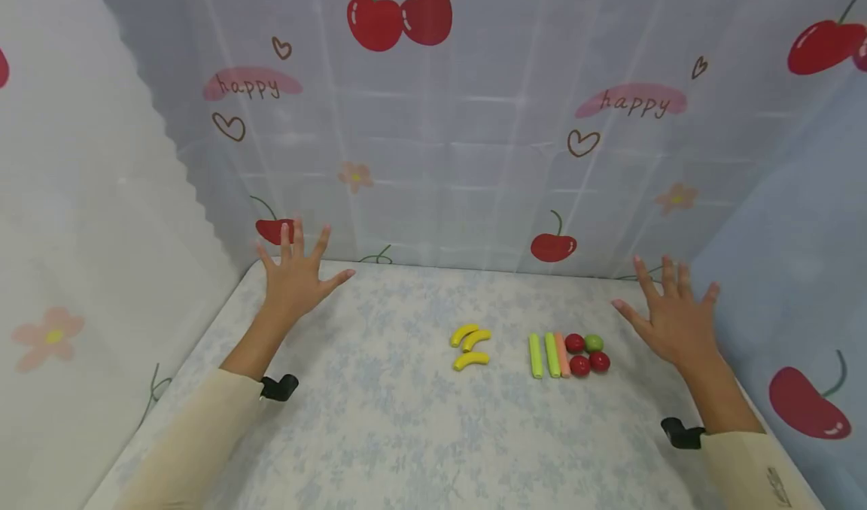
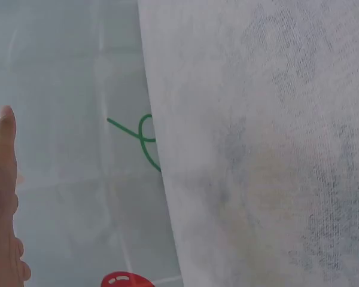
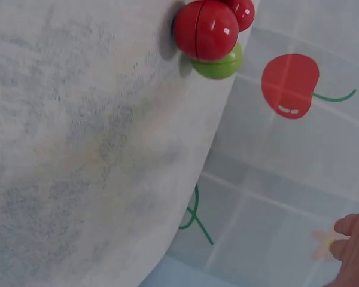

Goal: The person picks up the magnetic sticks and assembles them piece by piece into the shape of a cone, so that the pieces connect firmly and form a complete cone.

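My left hand (image 1: 293, 283) is spread over the far left of the table, fingers straight, holding nothing. On the right, my right hand (image 1: 679, 322) is spread too, holding nothing, and nearest to a cluster of small round toy fruits. That cluster has a green one (image 1: 593, 343) and several dark red ones, among them a glossy red ball with a seam (image 3: 205, 30). Beside them lie two light green sticks (image 1: 536, 356) and an orange-pink stick (image 1: 563, 355), side by side. Three small yellow toy bananas (image 1: 470, 360) lie near the middle, between the hands.
The table (image 1: 379, 420) has a pale blue-and-white patterned cover. A hanging curtain (image 1: 433, 134) with printed cherries, hearts and "happy" stands along the back edge, and similar sheets (image 1: 68, 217) hang at both sides. Black wrist mounts (image 1: 280, 387) stick out from both sleeves.
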A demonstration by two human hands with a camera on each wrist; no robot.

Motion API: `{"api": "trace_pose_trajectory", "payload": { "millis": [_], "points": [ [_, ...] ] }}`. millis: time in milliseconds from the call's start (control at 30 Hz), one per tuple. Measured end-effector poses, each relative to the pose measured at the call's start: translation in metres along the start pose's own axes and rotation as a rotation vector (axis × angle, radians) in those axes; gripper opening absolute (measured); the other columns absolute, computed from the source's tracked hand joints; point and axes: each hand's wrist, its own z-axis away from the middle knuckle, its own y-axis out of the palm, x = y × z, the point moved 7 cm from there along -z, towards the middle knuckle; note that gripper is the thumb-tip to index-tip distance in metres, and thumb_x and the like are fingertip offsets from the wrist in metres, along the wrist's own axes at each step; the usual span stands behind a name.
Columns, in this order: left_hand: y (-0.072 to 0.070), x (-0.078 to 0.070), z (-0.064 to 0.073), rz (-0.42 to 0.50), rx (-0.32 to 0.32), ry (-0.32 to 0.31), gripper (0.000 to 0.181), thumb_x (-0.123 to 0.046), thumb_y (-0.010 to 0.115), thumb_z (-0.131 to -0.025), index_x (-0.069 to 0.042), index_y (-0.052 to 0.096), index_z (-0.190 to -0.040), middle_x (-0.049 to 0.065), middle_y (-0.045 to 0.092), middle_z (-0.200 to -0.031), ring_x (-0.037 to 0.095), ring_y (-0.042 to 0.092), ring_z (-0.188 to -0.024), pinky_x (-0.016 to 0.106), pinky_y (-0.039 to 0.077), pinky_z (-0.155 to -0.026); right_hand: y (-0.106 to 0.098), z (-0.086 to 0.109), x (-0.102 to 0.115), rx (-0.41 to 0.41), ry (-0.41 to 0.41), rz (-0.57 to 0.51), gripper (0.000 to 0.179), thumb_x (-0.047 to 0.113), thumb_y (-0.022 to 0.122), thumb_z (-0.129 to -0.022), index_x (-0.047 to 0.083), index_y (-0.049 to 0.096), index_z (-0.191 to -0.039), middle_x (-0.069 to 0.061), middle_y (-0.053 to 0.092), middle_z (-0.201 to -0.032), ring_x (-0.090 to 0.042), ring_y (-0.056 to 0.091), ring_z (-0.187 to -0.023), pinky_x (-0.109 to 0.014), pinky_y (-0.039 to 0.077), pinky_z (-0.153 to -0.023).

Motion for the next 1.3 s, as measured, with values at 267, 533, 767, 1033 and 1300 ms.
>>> {"api": "trace_pose_trajectory", "payload": {
  "millis": [267, 533, 767, 1033, 1300],
  "points": [
    [0.007, -0.041, 0.022, 0.126, 0.032, 0.137, 0.088, -0.064, 0.056, -0.096, -0.015, 0.025, -0.162, 0.03, 0.028, -0.16, 0.049, 0.055, -0.125, 0.06, 0.053, -0.088, 0.007, 0.024, 0.011, 0.091, -0.007, -0.186, 0.089, 0.057, 0.047, -0.104, 0.018, -0.006, -0.163, -0.037, 0.011, -0.161, -0.068, 0.035, -0.128, -0.081, 0.032, -0.093],
    [0.009, -0.085, 0.055, 0.262, 0.068, 0.196, 0.07, -0.053, 0.064, -0.097, -0.016, 0.047, -0.153, 0.021, 0.049, -0.151, 0.041, 0.062, -0.12, 0.049, 0.059, -0.067, 0.018, 0.052, 0.012, 0.164, 0.032, -0.316, 0.087, 0.053, 0.051, -0.104, 0.001, 0.012, -0.161, -0.042, 0.038, -0.146, -0.061, 0.046, -0.125, -0.076, 0.039, -0.091],
    [0.025, -0.124, 0.076, 0.365, 0.086, 0.238, 0.056, -0.045, 0.069, -0.096, -0.02, 0.057, -0.145, 0.006, 0.062, -0.138, 0.024, 0.071, -0.097, 0.032, 0.053, -0.057, 0.027, 0.065, 0.015, 0.205, 0.031, -0.338, 0.065, 0.042, 0.065, -0.1, -0.009, 0.054, -0.138, -0.038, 0.061, -0.124, -0.051, 0.065, -0.098, -0.059, 0.056, -0.073],
    [0.039, -0.176, 0.082, 0.434, 0.2, 0.276, 0.044, -0.048, 0.068, -0.096, -0.02, 0.069, -0.131, 0.0, 0.071, -0.118, 0.013, 0.066, -0.086, 0.027, 0.052, -0.062, 0.04, 0.063, 0.02, 0.185, 0.061, -0.421, 0.052, 0.029, 0.076, -0.093, -0.009, 0.061, -0.125, -0.031, 0.067, -0.116, -0.046, 0.067, -0.099, -0.053, 0.059, -0.073],
    [0.062, -0.211, 0.082, 0.543, 0.362, 0.264, 0.037, -0.049, 0.071, -0.094, -0.019, 0.076, -0.115, -0.01, 0.064, -0.083, 0.005, 0.051, -0.06, 0.024, 0.044, -0.05, 0.054, 0.058, 0.03, 0.229, 0.097, -0.474, 0.035, 0.019, 0.079, -0.089, -0.007, 0.068, -0.11, -0.024, 0.07, -0.106, -0.038, 0.068, -0.092, -0.048, 0.058, -0.071]
  ]
}}
